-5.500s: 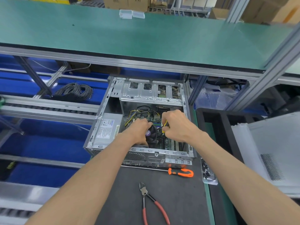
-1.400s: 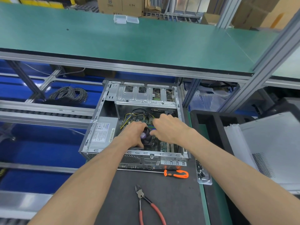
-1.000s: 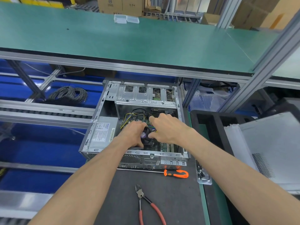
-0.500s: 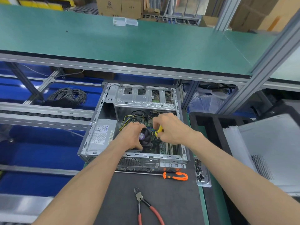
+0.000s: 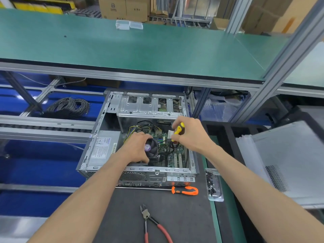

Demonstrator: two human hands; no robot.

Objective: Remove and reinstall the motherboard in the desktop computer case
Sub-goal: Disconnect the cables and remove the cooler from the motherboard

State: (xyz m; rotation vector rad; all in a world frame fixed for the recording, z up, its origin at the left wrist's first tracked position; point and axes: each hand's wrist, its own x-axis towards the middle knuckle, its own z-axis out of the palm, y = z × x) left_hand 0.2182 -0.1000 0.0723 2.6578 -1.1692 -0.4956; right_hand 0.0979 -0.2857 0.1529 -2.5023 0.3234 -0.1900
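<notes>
Motherboard (image 5: 168, 151) lay flat in the floor of the open case (image 5: 98, 137), directly below both hands. My right hand (image 5: 189, 135) gripped the yellow screwdriver (image 5: 178, 130), shaft running down and slightly left toward the board; this hand was the nearer to the screw site. My left hand (image 5: 136, 149) curled around the CPU fan (image 5: 151, 148), steadying it. Tip and screw were hidden behind cables and fingers; seating could not be confirmed.
</notes>
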